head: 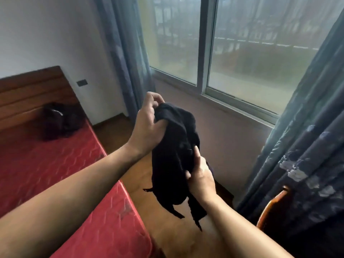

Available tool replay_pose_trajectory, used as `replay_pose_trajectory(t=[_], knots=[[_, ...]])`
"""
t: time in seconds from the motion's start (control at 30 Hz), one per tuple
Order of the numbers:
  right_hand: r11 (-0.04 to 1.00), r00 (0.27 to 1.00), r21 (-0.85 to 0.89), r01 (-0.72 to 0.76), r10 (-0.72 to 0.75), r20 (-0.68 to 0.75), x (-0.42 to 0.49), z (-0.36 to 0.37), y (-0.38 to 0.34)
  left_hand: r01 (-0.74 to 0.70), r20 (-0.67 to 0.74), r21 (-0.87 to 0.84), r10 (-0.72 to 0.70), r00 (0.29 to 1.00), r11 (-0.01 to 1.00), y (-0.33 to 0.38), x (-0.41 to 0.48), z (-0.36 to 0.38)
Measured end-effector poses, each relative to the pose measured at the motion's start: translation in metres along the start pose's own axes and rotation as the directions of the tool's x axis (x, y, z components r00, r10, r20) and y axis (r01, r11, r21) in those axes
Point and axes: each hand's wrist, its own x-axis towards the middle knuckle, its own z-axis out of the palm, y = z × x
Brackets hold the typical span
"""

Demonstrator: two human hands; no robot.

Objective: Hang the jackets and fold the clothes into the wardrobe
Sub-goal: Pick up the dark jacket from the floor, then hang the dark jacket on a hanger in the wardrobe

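A crumpled black garment hangs in the air above the wooden floor, with thin straps dangling below it. My left hand grips its bunched top. My right hand pinches its lower right side. A second heap of dark clothes lies on the red mattress near the headboard, far from both hands. No wardrobe is in view.
The bed with a wooden headboard fills the left. A window with grey-blue curtains is ahead. A curved wooden chair back stands at the right under the curtain. Wooden floor runs between bed and wall.
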Motion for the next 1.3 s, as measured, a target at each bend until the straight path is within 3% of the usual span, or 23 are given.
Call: replay_pose_trajectory(t=[0.07,0.17,0.33,0.43,0.5,0.57,0.63,0.7,0.77,0.9,1.0,1.1,1.2,1.3], knots=[[0.999,0.998,0.025,0.033,-0.032,-0.045,0.015,0.016,-0.031,0.02,-0.03,-0.045,-0.022,0.999,0.999,0.001,-0.008,-0.028],[0.989,0.991,0.073,0.13,-0.131,0.015,0.03,0.038,-0.076,0.027,-0.118,-0.072,-0.035,0.992,0.997,-0.003,-0.022,-0.078],[0.947,0.967,0.254,0.197,-0.231,0.11,0.025,0.078,-0.155,0.07,-0.326,0.031,-0.056,0.944,0.997,-0.022,-0.053,-0.175],[0.944,0.972,0.259,0.204,-0.227,0.061,0.021,0.106,-0.194,0.15,-0.374,0.313,-0.023,0.927,0.938,-0.04,-0.08,-0.237],[0.943,0.955,0.196,0.271,-0.288,0.068,0.025,0.121,-0.218,0.207,-0.313,0.566,-0.024,0.949,0.798,-0.057,-0.105,-0.278],[0.885,0.877,0.076,0.46,-0.466,0.116,0.029,0.131,-0.241,0.237,-0.233,0.77,-0.084,0.969,0.593,-0.077,-0.132,-0.317],[0.763,0.747,-0.066,0.643,-0.607,0.272,0.034,0.136,-0.265,0.244,-0.181,0.905,-0.204,0.962,0.348,-0.097,-0.158,-0.357],[0.591,0.601,-0.2,0.781,-0.626,0.497,0.04,0.136,-0.287,0.28,-0.213,0.949,-0.356,0.91,0.148,-0.107,-0.183,-0.397],[0.415,0.49,-0.281,0.865,-0.585,0.646,0.048,0.137,-0.307,0.29,-0.248,0.956,-0.429,0.868,0.034,-0.107,-0.21,-0.433],[0.173,0.357,-0.33,0.928,-0.67,0.651,0.053,0.149,-0.346,0.194,-0.135,0.976,-0.423,0.896,0.098,-0.098,-0.252,-0.47],[0.036,0.229,-0.309,0.95,-0.753,0.617,0.056,0.15,-0.36,0.281,-0.185,0.948,-0.462,0.868,0.149,-0.078,-0.269,-0.486],[-0.104,0.082,-0.246,0.964,-0.764,0.64,0.065,0.155,-0.359,0.335,-0.252,0.935,-0.449,0.858,0.115,-0.061,-0.277,-0.502],[-0.212,0.057,-0.323,0.922,-0.752,0.657,0.079,0.173,-0.349,0.294,-0.266,0.955,-0.327,0.907,0.037,-0.046,-0.279,-0.511],[-0.144,0.135,-0.33,0.933,-0.711,0.691,0.085,0.177,-0.351,0.259,-0.25,0.966,-0.33,0.91,-0.015,-0.035,-0.286,-0.519]])
